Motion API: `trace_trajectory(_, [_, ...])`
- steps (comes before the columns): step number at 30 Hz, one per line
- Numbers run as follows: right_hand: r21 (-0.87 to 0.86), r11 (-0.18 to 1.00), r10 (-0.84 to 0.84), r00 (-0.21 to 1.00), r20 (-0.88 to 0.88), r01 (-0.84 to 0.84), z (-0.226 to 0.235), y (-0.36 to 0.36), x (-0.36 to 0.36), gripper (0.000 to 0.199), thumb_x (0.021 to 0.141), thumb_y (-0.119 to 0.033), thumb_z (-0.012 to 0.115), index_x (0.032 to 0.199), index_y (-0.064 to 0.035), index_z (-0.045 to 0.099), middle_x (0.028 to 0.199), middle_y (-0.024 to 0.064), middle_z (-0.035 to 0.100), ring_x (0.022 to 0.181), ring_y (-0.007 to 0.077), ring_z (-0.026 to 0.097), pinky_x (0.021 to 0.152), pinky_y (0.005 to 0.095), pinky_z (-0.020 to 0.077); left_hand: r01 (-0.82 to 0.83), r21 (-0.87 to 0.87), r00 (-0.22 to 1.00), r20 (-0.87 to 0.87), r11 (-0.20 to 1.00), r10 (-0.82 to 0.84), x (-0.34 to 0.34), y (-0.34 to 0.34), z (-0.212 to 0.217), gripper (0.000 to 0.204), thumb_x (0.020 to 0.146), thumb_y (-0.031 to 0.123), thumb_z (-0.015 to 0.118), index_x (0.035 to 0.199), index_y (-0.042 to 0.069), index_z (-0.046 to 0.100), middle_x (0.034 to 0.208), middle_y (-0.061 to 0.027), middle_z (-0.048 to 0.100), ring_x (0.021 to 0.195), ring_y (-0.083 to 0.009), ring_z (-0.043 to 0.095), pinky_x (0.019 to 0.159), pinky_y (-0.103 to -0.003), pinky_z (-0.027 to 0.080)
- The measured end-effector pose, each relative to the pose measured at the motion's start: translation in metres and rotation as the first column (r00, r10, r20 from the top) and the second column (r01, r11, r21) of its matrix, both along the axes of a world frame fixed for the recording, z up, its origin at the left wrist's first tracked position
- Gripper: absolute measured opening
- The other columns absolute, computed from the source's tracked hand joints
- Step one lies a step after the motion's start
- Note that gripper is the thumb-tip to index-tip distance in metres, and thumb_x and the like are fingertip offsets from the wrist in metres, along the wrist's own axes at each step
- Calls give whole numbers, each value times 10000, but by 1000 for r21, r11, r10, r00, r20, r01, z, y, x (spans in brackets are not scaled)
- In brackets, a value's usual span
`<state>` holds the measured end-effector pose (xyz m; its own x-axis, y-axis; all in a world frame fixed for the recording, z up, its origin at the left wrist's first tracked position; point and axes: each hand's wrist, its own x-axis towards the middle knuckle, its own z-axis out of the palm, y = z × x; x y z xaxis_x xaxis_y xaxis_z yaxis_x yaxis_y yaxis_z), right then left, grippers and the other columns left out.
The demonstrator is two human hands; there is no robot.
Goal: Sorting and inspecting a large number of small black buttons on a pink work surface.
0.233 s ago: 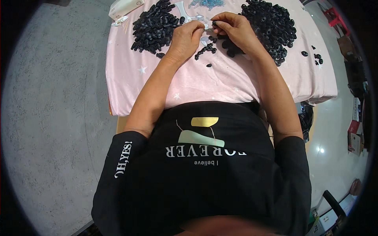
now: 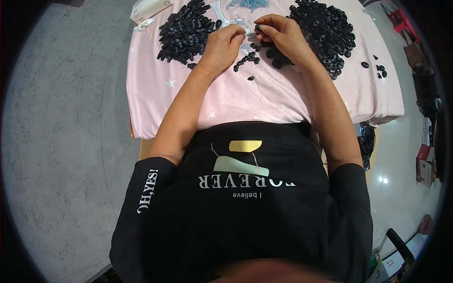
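My left hand (image 2: 225,46) and my right hand (image 2: 281,34) meet over the far middle of a table draped in a pink cloth (image 2: 264,96). The right fingers pinch a small black ring-shaped part (image 2: 259,29). The left fingertips are closed against a small pale piece right beside it; what that piece is I cannot make out. A heap of black ring parts (image 2: 185,32) lies left of the hands and a larger heap (image 2: 325,29) lies to the right. A few loose black parts (image 2: 247,60) sit under the hands.
A white box (image 2: 151,9) rests at the cloth's far left corner. Pale blue small pieces (image 2: 247,4) lie at the far edge. Stray black parts (image 2: 377,67) dot the right side. Grey floor spreads left; boxes and clutter (image 2: 424,155) stand right.
Both hands stay in almost the same place, fingertips together; only slight finger movement shows.
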<state>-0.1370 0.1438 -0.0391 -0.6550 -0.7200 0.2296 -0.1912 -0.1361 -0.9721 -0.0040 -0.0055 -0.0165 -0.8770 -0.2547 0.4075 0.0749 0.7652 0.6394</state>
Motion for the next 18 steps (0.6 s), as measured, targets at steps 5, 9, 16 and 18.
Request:
trace_trajectory(5, [37,999,7,999,-54,-5,0,1,-1,204,982,-106,559,1128,-6,660,928,27,679,821,71,634,757,199,521,-12,23,999,45,1000,11,1,1,3,139,881,84,624,993,5,644,837,-150,684,746,-232,668,707,-322,522])
trace_trajectory(9, [64,998,0,997,-75,5,11,3,8,201,980,-105,559,1121,-5,661,918,24,678,816,71,630,756,199,520,-31,41,997,79,999,28,2,0,5,146,867,89,644,985,3,631,819,-120,683,730,-185,651,707,-303,522])
trace_trajectory(16, [77,997,-13,998,-67,18,12,3,9,198,979,-101,558,1112,5,659,912,28,677,821,80,637,759,209,524,-33,90,997,79,995,26,2,1,5,147,851,79,660,974,6,630,820,-105,679,726,-167,636,704,-293,518])
trace_trajectory(18, [62,998,0,998,-62,4,7,3,4,198,979,-101,558,1113,6,659,913,29,677,821,80,638,760,211,525,-42,93,994,107,995,32,2,2,6,141,850,75,662,972,11,632,809,-95,675,712,-154,619,693,-286,513])
